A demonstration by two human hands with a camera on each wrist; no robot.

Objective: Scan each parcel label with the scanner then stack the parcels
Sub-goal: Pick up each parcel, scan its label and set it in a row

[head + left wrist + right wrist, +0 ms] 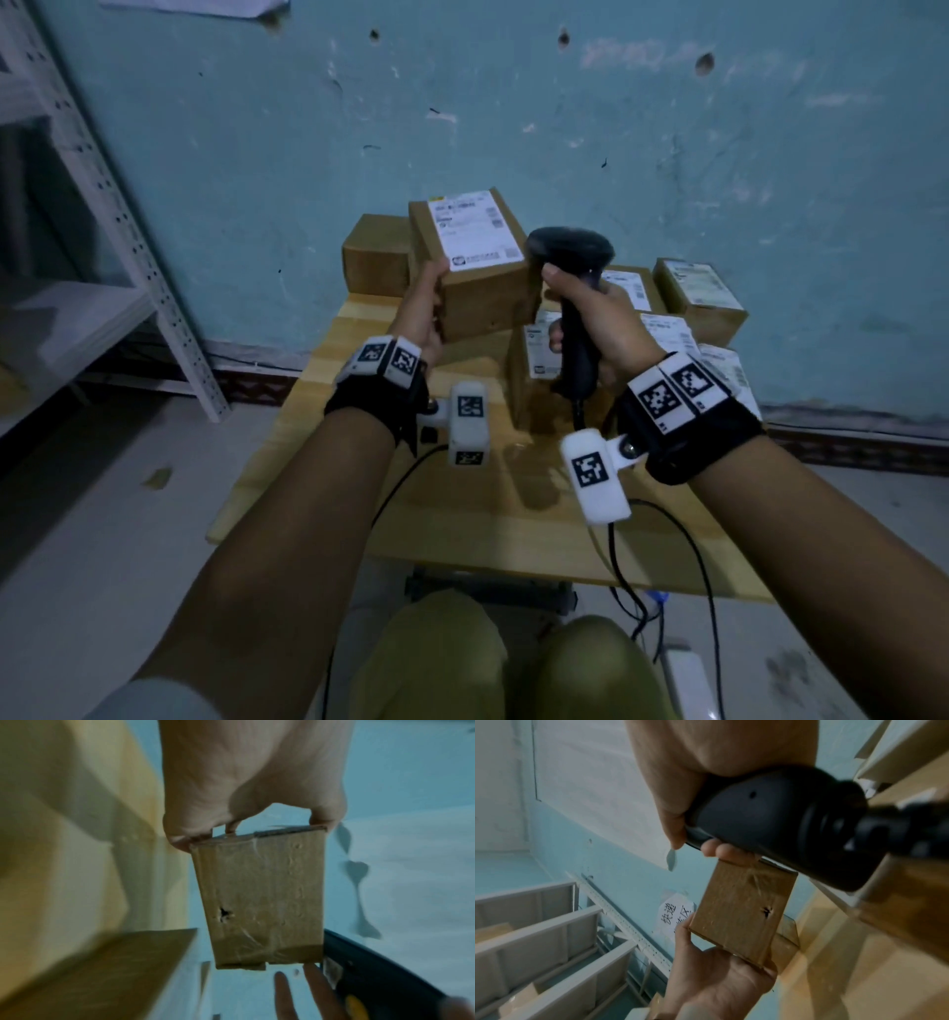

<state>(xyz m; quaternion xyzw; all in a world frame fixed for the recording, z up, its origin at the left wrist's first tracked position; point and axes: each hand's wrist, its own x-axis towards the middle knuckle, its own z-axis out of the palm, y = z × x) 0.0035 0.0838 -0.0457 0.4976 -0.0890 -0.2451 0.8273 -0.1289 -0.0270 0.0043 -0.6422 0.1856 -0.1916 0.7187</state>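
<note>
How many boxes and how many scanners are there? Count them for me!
Parcel held in the left hand: 1
Parcels on the table: 6, some partly hidden
Barcode scanner: 1
Total: 8

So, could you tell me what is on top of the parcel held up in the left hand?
A white shipping label covers most of the top face of the held parcel; its print is too blurred to read. The cardboard beneath it is hidden.
</note>
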